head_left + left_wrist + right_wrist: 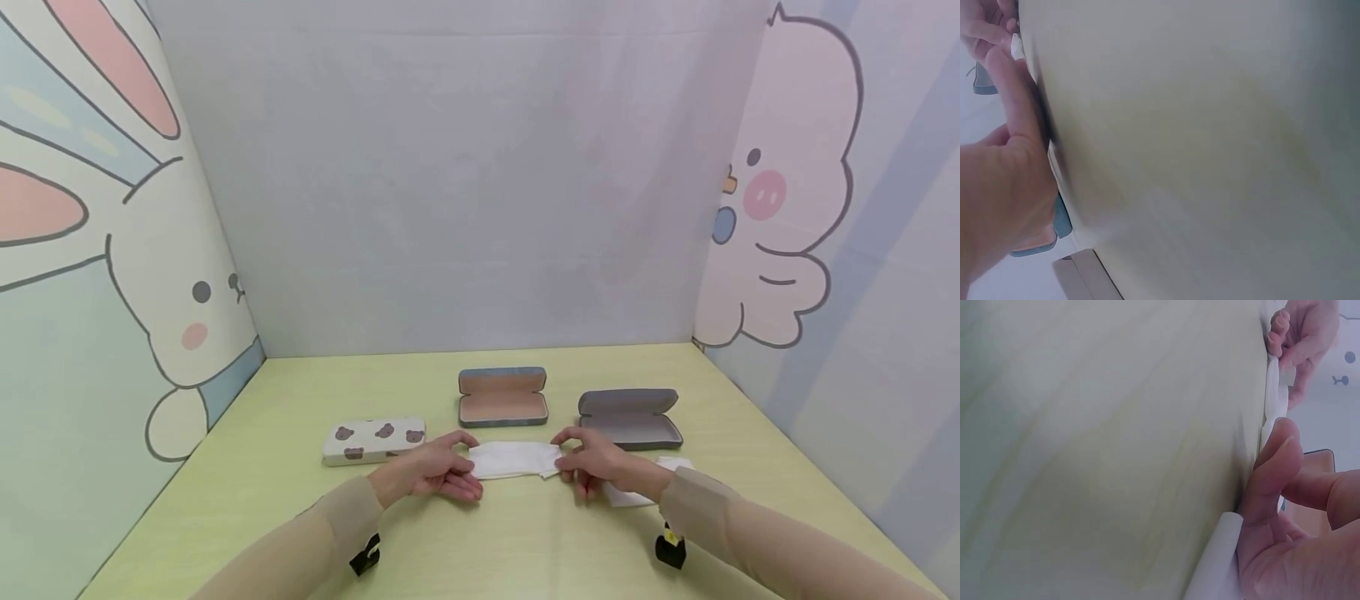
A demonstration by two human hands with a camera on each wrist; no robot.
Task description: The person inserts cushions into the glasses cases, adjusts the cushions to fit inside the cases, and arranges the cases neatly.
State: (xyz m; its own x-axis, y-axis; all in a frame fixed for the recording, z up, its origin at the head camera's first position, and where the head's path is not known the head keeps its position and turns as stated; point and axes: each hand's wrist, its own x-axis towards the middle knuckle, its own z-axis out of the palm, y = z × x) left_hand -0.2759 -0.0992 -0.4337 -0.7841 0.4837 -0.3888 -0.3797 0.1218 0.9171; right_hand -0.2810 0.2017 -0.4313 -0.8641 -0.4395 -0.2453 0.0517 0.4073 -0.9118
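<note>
A folded white cloth (513, 459) lies flat and lengthwise on the table, in the middle of the head view. At its left end, my left hand (442, 468) pinches the edge between thumb and fingers, the other fingers stretched below. My right hand (596, 463) pinches the opposite end with thumb and index finger. Under the right wrist is a second white cloth (628, 498), partly hidden by the arm. The right wrist view shows the first cloth (1272, 390) as a low strip between both hands, and the second cloth's rolled-looking edge (1213, 562) near the palm.
Behind the cloth stands an open glasses case (502, 410) with a peach lining. A grey glasses case (630, 427) stands open behind the right hand. Left of the left hand lies a closed white case (367, 442) with bear prints. Printed curtains (480, 183) surround the yellowish table (510, 550).
</note>
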